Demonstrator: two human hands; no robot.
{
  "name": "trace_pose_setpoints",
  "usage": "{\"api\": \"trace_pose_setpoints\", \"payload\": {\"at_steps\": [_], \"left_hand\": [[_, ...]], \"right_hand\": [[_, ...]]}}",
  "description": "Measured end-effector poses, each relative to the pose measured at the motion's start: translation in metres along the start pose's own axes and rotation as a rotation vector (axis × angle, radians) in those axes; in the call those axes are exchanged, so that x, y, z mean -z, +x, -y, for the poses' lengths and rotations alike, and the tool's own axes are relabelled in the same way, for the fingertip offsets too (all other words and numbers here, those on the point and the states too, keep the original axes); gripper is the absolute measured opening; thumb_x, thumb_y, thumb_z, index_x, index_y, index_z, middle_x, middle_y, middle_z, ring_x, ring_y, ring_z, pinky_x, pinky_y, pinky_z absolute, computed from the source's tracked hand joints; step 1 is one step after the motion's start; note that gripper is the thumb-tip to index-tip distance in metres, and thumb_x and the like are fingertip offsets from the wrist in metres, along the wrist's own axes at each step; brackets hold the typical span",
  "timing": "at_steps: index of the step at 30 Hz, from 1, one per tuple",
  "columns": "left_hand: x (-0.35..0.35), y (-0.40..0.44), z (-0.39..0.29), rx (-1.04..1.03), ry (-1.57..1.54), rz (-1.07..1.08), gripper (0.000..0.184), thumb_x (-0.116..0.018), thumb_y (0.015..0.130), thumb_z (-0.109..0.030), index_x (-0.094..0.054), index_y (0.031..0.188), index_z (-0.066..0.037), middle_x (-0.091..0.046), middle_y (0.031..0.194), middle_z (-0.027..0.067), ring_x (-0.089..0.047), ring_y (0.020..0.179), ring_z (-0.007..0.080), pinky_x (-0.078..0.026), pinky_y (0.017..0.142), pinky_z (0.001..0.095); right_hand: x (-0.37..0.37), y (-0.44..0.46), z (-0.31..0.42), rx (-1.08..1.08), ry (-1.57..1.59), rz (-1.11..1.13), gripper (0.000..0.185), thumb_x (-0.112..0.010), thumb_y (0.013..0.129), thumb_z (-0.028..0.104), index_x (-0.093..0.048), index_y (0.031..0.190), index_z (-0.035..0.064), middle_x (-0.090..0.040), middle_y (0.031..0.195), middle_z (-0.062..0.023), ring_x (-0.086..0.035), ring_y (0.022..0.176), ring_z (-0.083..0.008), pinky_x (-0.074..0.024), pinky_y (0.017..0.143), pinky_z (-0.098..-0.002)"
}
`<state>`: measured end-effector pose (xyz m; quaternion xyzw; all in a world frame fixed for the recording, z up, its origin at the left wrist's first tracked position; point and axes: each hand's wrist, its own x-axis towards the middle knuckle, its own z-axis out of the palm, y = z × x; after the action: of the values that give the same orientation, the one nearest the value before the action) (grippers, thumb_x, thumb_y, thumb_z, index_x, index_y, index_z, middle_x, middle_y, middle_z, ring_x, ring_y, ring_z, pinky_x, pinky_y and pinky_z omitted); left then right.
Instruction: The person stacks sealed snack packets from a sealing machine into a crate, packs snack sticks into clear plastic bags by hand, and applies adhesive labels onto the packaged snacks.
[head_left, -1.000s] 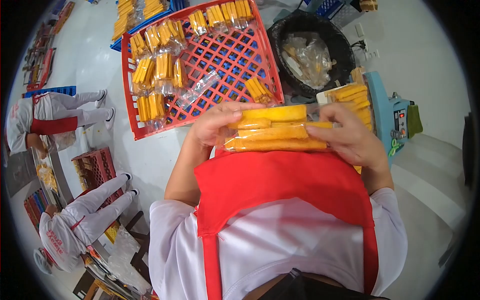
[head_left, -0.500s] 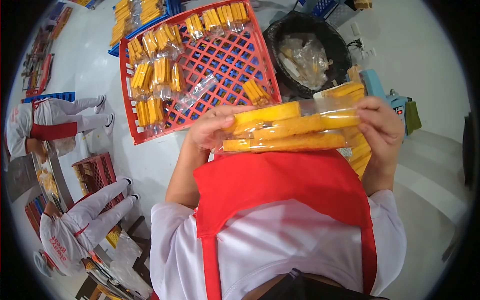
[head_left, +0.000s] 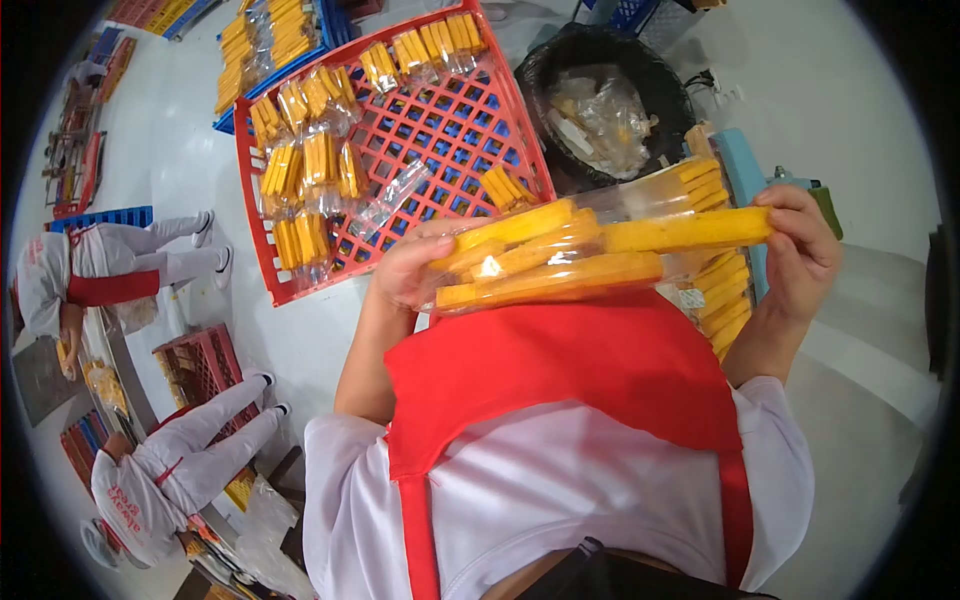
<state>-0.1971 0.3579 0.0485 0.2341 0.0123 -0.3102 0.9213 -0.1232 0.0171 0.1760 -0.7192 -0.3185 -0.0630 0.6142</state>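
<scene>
My left hand (head_left: 412, 270) is closed round the left end of a clear plastic bag (head_left: 645, 197) in front of the red apron. Several yellow cake sticks (head_left: 550, 286) lie lengthwise in the bag. One more cake stick (head_left: 690, 231) juts out past the bag's right side, its outer end pinched by my right hand (head_left: 803, 240). Its inner end reaches the bagged sticks. Below and behind the bag, a stack of loose cake sticks (head_left: 724, 300) is partly covered.
Ahead is a red crate (head_left: 395, 220) with several packed bags and a flat plastic bag (head_left: 392, 197). Right of it stands a black-lined bin (head_left: 535, 95) with plastic waste. A blue-green machine (head_left: 742, 170) is at the right. Two co-workers (head_left: 120, 245) (head_left: 165, 465) bend over tables at left.
My right hand has moved right with the cake stick, which now reaches farther out of the bag. My left hand has shifted slightly left and still grips the bag.
</scene>
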Motion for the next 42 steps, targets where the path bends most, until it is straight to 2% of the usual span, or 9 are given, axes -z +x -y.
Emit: {"api": "trace_pose_setpoints", "payload": {"at_steps": [6,11,19,22,25,28,30,36,42], "left_hand": [[0.001,0.002,-0.005,-0.018,0.056,-0.031,0.05,-0.052,0.076,-0.018,-0.039,0.115,0.009,-0.047,0.114,0.0207,-0.051,0.1,0.0278,-0.04,0.087,0.0357],[-0.01,0.018,-0.023,-0.031,0.173,-0.012,0.052,-0.05,0.075,-0.019,-0.037,0.115,0.012,-0.047,0.112,0.0217,-0.05,0.1,0.0281,-0.039,0.086,0.0346],[-0.013,0.049,-0.034,-0.03,0.291,-0.031,0.058,-0.053,0.074,-0.023,-0.035,0.117,0.012,-0.048,0.111,0.0207,-0.05,0.101,0.0266,-0.038,0.087,0.0331],[-0.003,0.065,-0.036,0.014,0.36,0.014,0.055,-0.051,0.076,-0.022,-0.036,0.117,0.011,-0.047,0.113,0.0196,-0.05,0.101,0.0258,-0.038,0.088,0.0331],[-0.006,0.081,-0.034,0.03,0.387,-0.008,0.05,-0.052,0.076,-0.02,-0.04,0.115,0.01,-0.048,0.113,0.019,-0.05,0.101,0.0249,-0.039,0.087,0.0332],[-0.012,0.09,-0.035,0.148,0.38,0.043,0.045,-0.052,0.077,-0.017,-0.044,0.113,0.008,-0.049,0.112,0.0182,-0.051,0.1,0.0246,-0.039,0.087,0.0332],[-0.017,0.095,-0.033,0.16,0.431,0.057,0.044,-0.052,0.077,-0.016,-0.044,0.113,0.008,-0.05,0.111,0.0178,-0.051,0.099,0.0243,-0.039,0.086,0.0332],[-0.024,0.093,-0.027,0.252,0.418,0.106,0.04,-0.052,0.078,-0.014,-0.047,0.111,0.007,-0.054,0.107,0.0151,-0.054,0.095,0.0214,-0.043,0.082,0.0315],[-0.029,0.089,-0.028,0.24,0.497,0.095,0.04,-0.051,0.077,-0.014,-0.047,0.11,0.009,-0.054,0.106,0.0173,-0.054,0.095,0.0223,-0.043,0.082,0.0311]], "right_hand": [[0.043,-0.04,-0.024,-0.113,0.035,-0.166,0.018,-0.053,0.074,-0.003,-0.058,0.091,-0.0019,-0.054,0.098,-0.0152,-0.051,0.091,-0.0209,-0.0386,0.08,-0.0287],[0.097,-0.099,-0.052,-0.335,0.044,-0.69,0.019,-0.051,0.08,0.002,-0.055,0.098,-0.0031,-0.055,0.101,-0.0131,-0.052,0.092,-0.0193,-0.0412,0.081,-0.0304],[0.06,-0.191,-0.126,-0.699,-0.262,-0.977,0.02,-0.059,0.076,0.006,-0.058,0.093,-0.0031,-0.057,0.095,-0.0074,-0.053,0.081,-0.0092,-0.0415,0.073,-0.0202],[0.053,-0.204,-0.144,-0.616,-0.365,-0.914,0.019,-0.059,0.076,0.005,-0.059,0.093,-0.003,-0.058,0.096,-0.008,-0.053,0.086,-0.0116,-0.0409,0.076,-0.0214],[0.052,-0.177,-0.12,-0.481,-1.096,-0.602,0.017,-0.057,0.076,0.001,-0.058,0.092,-0.003,-0.057,0.098,-0.0101,-0.053,0.09,-0.0144,-0.041,0.08,-0.0235],[0.037,-0.112,-0.065,-0.457,-0.653,-0.669,0.016,-0.056,0.075,0.001,-0.058,0.091,-0.0031,-0.057,0.099,-0.0117,-0.053,0.093,-0.0165,-0.0406,0.081,-0.0242],[0.028,-0.079,-0.038,-0.385,-0.258,-0.35,0.018,-0.058,0.073,0.0,-0.061,0.09,-0.0013,-0.058,0.099,-0.01,-0.054,0.091,-0.0153,-0.0414,0.079,-0.0248],[0.02,-0.048,-0.025,-0.671,0.099,0.26,0.02,-0.06,0.069,-0.004,-0.062,0.088,-0.0008,-0.061,0.088,-0.0096,-0.057,0.081,-0.0149,-0.0442,0.071,-0.0239],[0.003,-0.048,-0.043,-0.515,0.238,0.385,0.022,-0.065,0.063,-0.003,-0.063,0.085,-0.0011,-0.061,0.08,-0.0098,-0.057,0.077,-0.0152,-0.0446,0.067,-0.0238]]}}
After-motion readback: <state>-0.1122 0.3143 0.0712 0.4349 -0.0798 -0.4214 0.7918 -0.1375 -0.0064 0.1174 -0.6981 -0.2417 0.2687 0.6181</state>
